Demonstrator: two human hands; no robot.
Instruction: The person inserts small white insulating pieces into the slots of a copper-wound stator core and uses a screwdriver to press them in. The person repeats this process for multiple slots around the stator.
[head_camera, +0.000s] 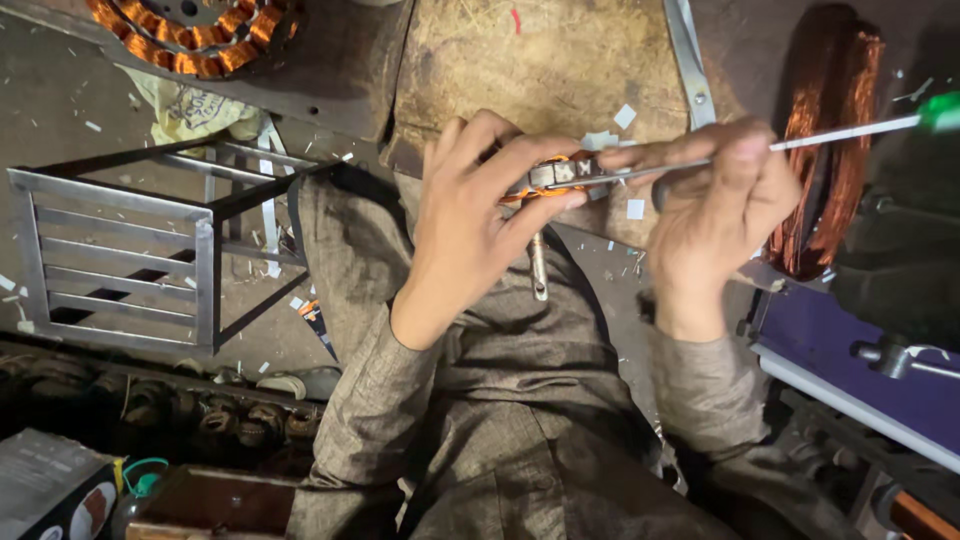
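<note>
A cluttered workshop floor (90, 100), grey and strewn with white paper scraps, lies under a seated person. At far left stands a metal frame (120, 250) with slats, and a wound copper coil ring (190, 30) sits at the top. The left hand (470, 220) curls its fingers around a small motor part (550, 178) with orange windings, held over a worn wooden block (540, 60). The right hand (720, 210) pinches a thin rod with a green handle (850, 132) against that part. A copper wire bundle (830, 150) hangs right.
</note>
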